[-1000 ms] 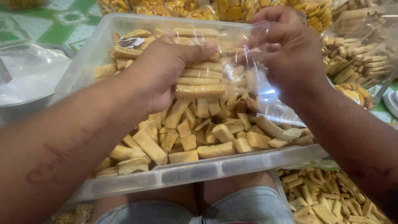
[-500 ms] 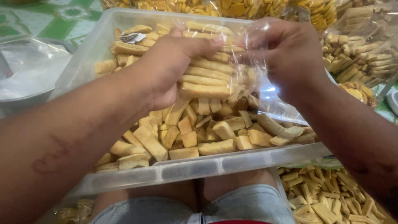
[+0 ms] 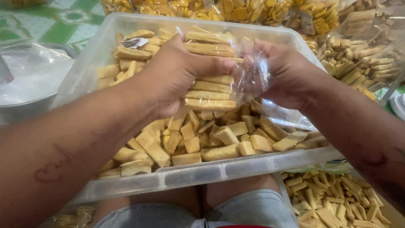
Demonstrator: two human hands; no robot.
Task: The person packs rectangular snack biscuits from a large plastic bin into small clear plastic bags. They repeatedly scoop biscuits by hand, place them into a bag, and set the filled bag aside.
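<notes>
While left hand [image 3: 177, 76] grips clear bag [image 3: 215, 71] of stacked biscuits at frame centre, fingers clamped round stack, right hand [image 3: 282, 71] pinches bag's twisted mouth [image 3: 249, 63] just right of it; biscuits' long axis left-right across frame, mouth facing right hand; both hands touching bag, held over tub [image 3: 211, 171] of loose biscuits [image 3: 202, 139]; packed bags [image 3: 253, 10] along top edge

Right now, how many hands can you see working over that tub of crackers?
2. The left hand grips a clear bag of stacked crackers above the clear plastic tub; the right hand pinches the bag's open end beside it. No other hands show.
</notes>
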